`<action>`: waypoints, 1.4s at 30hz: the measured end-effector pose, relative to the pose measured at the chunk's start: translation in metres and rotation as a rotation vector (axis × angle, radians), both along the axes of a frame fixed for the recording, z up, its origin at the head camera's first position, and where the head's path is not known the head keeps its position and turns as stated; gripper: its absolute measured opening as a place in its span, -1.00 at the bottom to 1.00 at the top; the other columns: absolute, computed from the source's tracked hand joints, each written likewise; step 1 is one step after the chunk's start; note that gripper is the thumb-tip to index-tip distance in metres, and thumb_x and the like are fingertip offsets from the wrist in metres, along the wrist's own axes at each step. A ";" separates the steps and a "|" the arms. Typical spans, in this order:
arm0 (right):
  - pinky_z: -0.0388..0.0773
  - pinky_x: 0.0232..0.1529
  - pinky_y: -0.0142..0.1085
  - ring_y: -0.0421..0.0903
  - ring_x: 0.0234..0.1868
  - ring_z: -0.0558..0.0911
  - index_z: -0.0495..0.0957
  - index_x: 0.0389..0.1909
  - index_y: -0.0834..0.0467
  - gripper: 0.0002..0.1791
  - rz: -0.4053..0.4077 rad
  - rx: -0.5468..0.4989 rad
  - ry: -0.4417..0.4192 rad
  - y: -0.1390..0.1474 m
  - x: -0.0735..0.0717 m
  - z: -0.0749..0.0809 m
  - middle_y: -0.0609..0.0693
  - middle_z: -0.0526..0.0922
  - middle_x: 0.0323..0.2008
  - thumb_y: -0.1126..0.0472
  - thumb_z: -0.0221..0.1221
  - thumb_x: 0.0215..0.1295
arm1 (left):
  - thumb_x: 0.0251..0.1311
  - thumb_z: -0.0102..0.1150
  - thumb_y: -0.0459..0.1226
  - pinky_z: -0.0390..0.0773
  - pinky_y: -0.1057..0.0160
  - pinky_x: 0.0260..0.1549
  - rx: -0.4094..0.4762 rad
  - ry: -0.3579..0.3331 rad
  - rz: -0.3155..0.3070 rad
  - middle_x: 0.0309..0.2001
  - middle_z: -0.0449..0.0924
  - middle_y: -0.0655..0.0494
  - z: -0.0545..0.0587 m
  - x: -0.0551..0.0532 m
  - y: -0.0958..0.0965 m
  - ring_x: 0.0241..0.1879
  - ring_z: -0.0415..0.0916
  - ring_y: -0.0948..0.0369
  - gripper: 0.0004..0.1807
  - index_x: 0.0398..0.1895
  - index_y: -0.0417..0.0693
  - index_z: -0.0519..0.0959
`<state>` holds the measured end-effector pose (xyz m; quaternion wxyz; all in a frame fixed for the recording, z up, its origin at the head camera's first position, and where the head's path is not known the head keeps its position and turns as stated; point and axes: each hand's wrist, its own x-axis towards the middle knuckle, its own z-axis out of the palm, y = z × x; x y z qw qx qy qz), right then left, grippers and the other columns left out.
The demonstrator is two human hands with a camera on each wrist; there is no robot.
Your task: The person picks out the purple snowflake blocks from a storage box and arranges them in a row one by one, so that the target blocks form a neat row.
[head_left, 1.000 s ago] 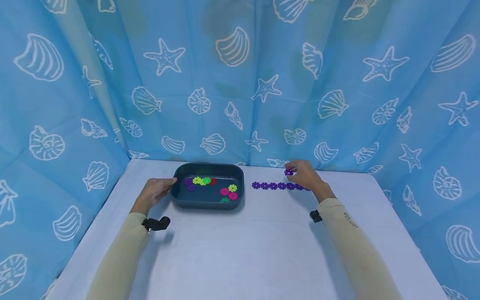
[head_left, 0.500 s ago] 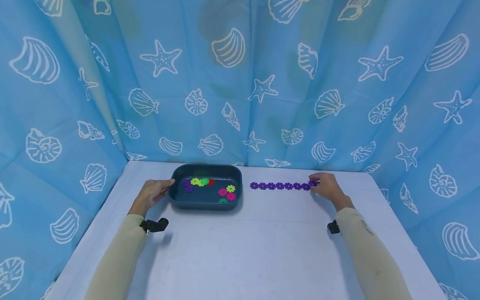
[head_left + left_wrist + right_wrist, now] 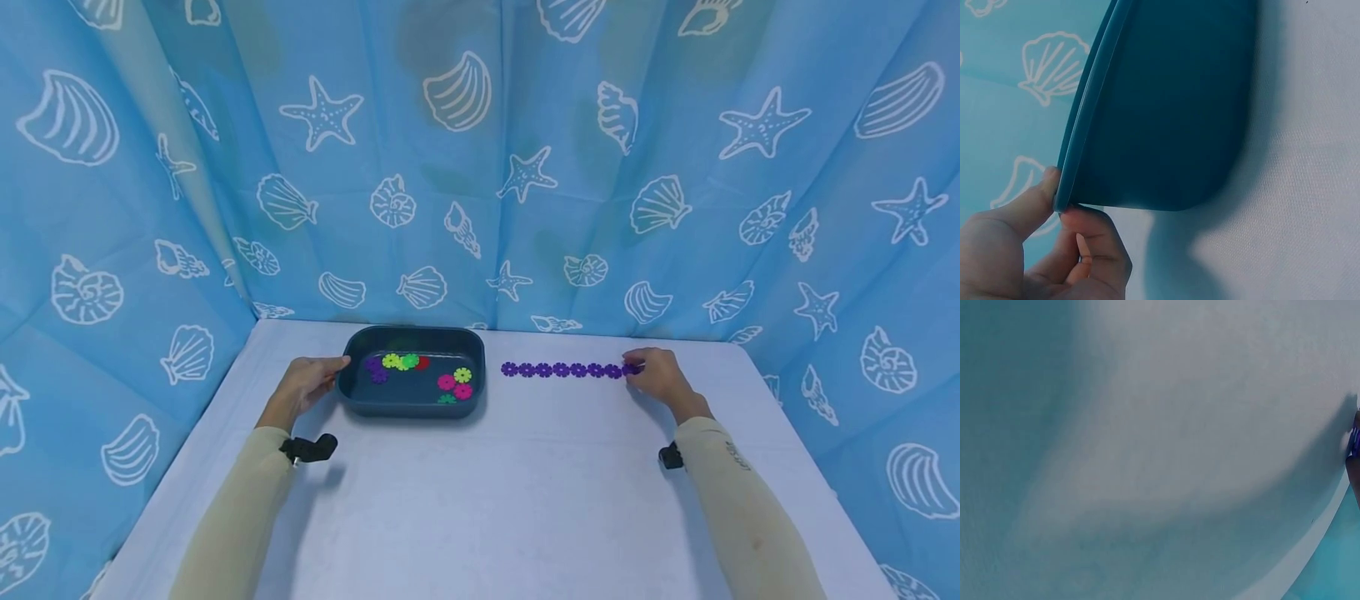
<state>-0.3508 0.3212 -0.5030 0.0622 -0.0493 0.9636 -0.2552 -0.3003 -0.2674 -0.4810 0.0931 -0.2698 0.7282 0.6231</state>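
Observation:
My left hand (image 3: 302,385) pinches the rim of a dark blue plastic tub (image 3: 408,411) at its left end. In the left wrist view, thumb and fingers grip a corner of the tub (image 3: 1166,112) from both sides of the rim. Right of the tub, several purple flower-shaped discs (image 3: 561,370) lie in a straight row on the white table. My right hand (image 3: 662,382) pinches another purple flower-shaped disc (image 3: 632,369) at the row's right end, its far side hidden by the fingers. Only fingertips and a sliver of this disc (image 3: 1355,440) enter the right wrist view.
Inside the tub lie purple discs (image 3: 378,377), yellow discs (image 3: 392,361), a green disc (image 3: 409,361), a red disc (image 3: 423,362) and pink discs (image 3: 462,391). A blue shell-print curtain (image 3: 480,167) borders the table (image 3: 495,500) at the back and sides.
My right hand has moved right from above the row, carrying the purple flower-shaped disc down to the row's right end. The left hand stays on the tub's rim.

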 end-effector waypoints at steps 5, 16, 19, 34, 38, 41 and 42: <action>0.39 0.17 0.08 0.29 0.22 0.43 0.45 0.24 0.32 -0.48 0.000 -0.006 -0.014 -0.002 -0.003 0.001 0.30 0.50 0.16 0.35 0.24 0.24 | 0.28 0.24 -0.10 0.39 0.17 0.12 0.006 -0.005 0.010 0.18 0.37 -0.07 0.000 0.000 -0.003 0.04 0.31 0.06 -0.35 0.33 -0.26 0.35; 0.45 0.12 0.08 0.25 0.21 0.44 0.49 0.20 0.28 -0.55 0.045 -0.079 0.084 -0.045 -0.014 0.015 0.22 0.51 0.16 0.32 0.22 0.28 | 0.27 0.26 -0.10 0.38 0.16 0.13 0.000 -0.001 0.026 0.14 0.36 -0.05 -0.001 0.003 -0.008 0.03 0.31 0.07 -0.35 0.30 -0.28 0.37; 0.45 0.12 0.06 0.23 0.22 0.44 0.48 0.22 0.23 -0.55 0.078 -0.083 0.097 -0.079 -0.018 0.025 0.19 0.48 0.20 0.26 0.21 0.32 | 0.26 0.27 -0.10 0.40 0.18 0.11 -0.003 -0.004 0.032 0.15 0.37 -0.05 -0.002 0.003 -0.008 0.03 0.31 0.07 -0.35 0.31 -0.27 0.37; 0.39 0.23 -0.14 0.01 0.23 0.47 0.49 0.24 0.22 -0.52 0.582 -0.001 0.239 -0.286 -0.006 0.043 0.07 0.56 0.16 0.22 0.24 0.31 | 0.25 0.28 -0.13 0.44 0.19 0.04 -0.005 -0.018 0.055 0.13 0.42 -0.05 -0.001 0.000 -0.004 -0.02 0.35 0.09 -0.40 0.28 -0.25 0.41; 0.29 0.30 -0.16 -0.03 0.31 0.39 0.43 0.31 0.16 -0.48 0.672 0.043 0.176 -0.326 0.008 0.038 0.03 0.48 0.25 0.20 0.21 0.34 | 0.23 0.30 -0.12 0.46 0.22 -0.02 -0.010 -0.011 0.054 0.11 0.43 -0.05 -0.001 -0.001 -0.003 -0.05 0.36 0.10 -0.40 0.26 -0.26 0.43; 0.27 0.31 -0.18 -0.05 0.33 0.37 0.41 0.33 0.14 -0.48 0.730 0.041 0.141 -0.345 0.015 0.032 0.03 0.46 0.28 0.23 0.20 0.36 | 0.22 0.31 -0.12 0.46 0.24 -0.02 -0.001 0.004 0.046 0.13 0.43 -0.05 -0.002 -0.002 -0.001 -0.04 0.36 0.11 -0.39 0.26 -0.27 0.44; 0.27 0.31 -0.19 -0.06 0.33 0.37 0.41 0.33 0.14 -0.48 0.750 0.043 0.139 -0.349 0.016 0.030 0.02 0.46 0.28 0.25 0.19 0.36 | 0.22 0.31 -0.12 0.45 0.23 -0.01 0.005 0.008 0.041 0.13 0.43 -0.05 -0.002 -0.002 0.000 -0.03 0.36 0.11 -0.39 0.26 -0.27 0.44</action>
